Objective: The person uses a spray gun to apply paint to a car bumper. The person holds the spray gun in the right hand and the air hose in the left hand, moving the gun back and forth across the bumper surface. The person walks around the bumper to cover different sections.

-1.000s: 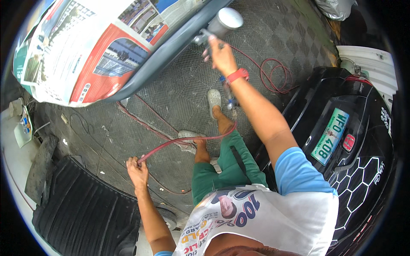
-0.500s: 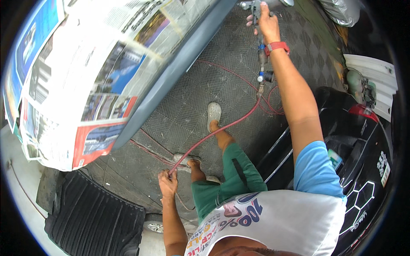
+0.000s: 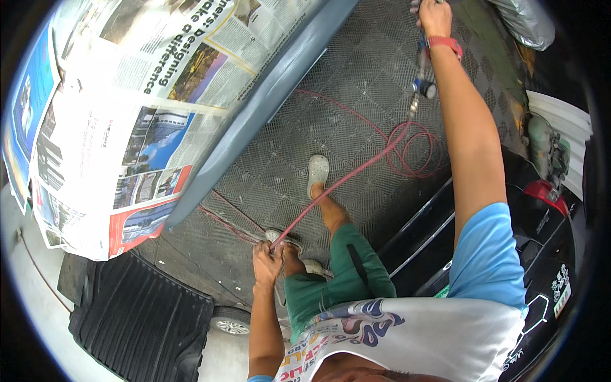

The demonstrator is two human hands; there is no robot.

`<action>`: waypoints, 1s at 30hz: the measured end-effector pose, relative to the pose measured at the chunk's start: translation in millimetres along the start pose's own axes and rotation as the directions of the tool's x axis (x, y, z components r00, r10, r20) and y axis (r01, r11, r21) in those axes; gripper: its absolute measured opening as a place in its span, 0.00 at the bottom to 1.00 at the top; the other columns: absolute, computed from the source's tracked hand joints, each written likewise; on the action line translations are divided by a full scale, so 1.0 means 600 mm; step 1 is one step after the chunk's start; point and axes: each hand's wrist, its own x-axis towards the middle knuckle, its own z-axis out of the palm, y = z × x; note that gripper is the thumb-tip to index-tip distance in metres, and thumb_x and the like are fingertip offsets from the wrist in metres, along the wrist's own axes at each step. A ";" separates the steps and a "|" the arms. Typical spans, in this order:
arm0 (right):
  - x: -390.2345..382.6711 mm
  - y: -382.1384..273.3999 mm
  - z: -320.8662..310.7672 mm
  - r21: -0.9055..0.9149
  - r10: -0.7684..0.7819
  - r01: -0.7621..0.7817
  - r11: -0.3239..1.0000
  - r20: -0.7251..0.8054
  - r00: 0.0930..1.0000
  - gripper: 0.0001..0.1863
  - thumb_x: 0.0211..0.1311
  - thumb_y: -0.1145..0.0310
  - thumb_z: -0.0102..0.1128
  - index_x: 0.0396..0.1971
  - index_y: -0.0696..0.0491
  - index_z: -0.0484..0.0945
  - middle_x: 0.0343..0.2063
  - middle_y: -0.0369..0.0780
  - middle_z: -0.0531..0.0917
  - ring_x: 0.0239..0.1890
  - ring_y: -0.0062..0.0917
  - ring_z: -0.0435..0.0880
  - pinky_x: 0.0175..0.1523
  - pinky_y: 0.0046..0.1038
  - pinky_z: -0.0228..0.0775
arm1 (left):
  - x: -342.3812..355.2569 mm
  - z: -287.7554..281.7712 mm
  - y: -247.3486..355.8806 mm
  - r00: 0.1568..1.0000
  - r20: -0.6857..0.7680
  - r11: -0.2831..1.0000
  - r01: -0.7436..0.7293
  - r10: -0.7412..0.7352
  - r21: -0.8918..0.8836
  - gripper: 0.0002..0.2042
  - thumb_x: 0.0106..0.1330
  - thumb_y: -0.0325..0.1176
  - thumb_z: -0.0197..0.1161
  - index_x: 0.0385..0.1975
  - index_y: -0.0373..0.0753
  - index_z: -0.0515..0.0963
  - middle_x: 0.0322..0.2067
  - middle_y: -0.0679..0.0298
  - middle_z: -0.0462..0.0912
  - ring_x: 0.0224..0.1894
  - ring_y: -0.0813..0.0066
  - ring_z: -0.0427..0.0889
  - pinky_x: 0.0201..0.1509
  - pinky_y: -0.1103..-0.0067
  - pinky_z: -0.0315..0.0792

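Note:
My right hand (image 3: 435, 19) is at the top edge with my arm stretched out. Its fingers are closed on a spray gun whose body is cut off by the frame's edge. Below the wrist show the gun's air fittings with a round gauge (image 3: 425, 89). A red air hose (image 3: 356, 170) runs from these fittings down to my left hand (image 3: 267, 262), which grips it at waist height. On the left, a grey painted panel (image 3: 245, 121) borders a large surface masked with newspaper (image 3: 89, 146). The right hand is to the right of this panel, apart from it.
More hose lies coiled on the dark textured floor (image 3: 356, 76). A black car (image 3: 509, 223) stands at the right, close to my right arm. A black ribbed mat or panel (image 3: 146, 312) and a wheel (image 3: 232, 321) are at the lower left. A silver-covered thing (image 3: 525, 22) is at the upper right.
My right hand and the spray gun have moved up and right, so the gun has left the frame. My left hand has shifted slightly right, and the hose between the hands is straighter.

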 end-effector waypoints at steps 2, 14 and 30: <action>-0.082 0.004 -0.003 -0.032 0.024 -0.022 0.999 0.081 0.996 0.29 0.79 0.42 0.43 0.43 0.52 0.85 0.22 0.37 0.83 0.18 0.22 0.82 0.15 0.26 0.68 | -0.012 -0.011 -0.022 1.000 0.019 1.000 0.013 -0.013 0.020 0.18 0.64 0.39 0.72 0.36 0.27 0.81 0.35 0.43 0.81 0.40 0.42 0.79 0.47 0.58 0.73; -0.681 -0.059 0.077 0.068 0.075 -0.134 0.989 0.547 0.834 0.28 0.80 0.46 0.48 0.55 0.57 0.81 0.29 0.37 0.87 0.26 0.16 0.84 0.20 0.19 0.68 | -0.206 -0.094 -0.361 0.982 0.010 0.950 0.179 -0.187 0.256 0.17 0.66 0.42 0.67 0.38 0.29 0.83 0.37 0.42 0.81 0.43 0.41 0.79 0.52 0.55 0.73; -1.247 -0.211 0.272 0.285 0.050 -0.389 0.876 0.749 0.660 0.28 0.78 0.46 0.52 0.57 0.56 0.82 0.28 0.39 0.88 0.29 0.18 0.87 0.21 0.21 0.73 | -0.551 -0.215 -0.849 0.820 -0.272 0.828 0.548 -0.503 0.121 0.19 0.64 0.37 0.69 0.49 0.31 0.78 0.46 0.39 0.79 0.54 0.35 0.76 0.63 0.54 0.71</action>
